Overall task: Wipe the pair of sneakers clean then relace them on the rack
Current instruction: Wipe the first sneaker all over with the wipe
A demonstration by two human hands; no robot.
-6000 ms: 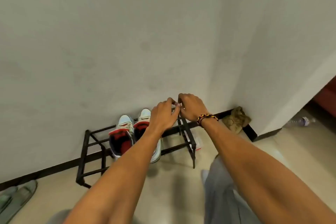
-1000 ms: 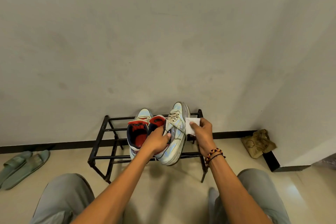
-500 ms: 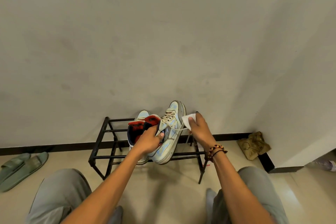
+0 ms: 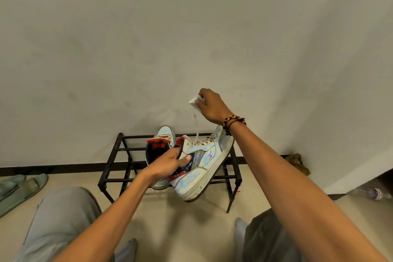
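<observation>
The left hand [image 4: 172, 160] grips the tilted sneaker [image 4: 204, 166] by its collar over the rack's [image 4: 119, 151] front right edge. The right hand [image 4: 212, 106] pinches a wipe [image 4: 194, 101] and the limp lace [image 4: 197, 128], drawn upward. The shoe looks light and stiff; its heel gives the firmest hold.

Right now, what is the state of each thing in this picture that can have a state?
Left hand: holds the tilted sneaker at its collar.
Right hand: raised, pinches wipe and lace.
Tilted sneaker: on its side on the rack, partly laced.
Lace: pulled up from the sneaker.
Wipe: crumpled in the fingers.
Other sneaker: upright on the rack.
Rack: standing against the wall.
</observation>
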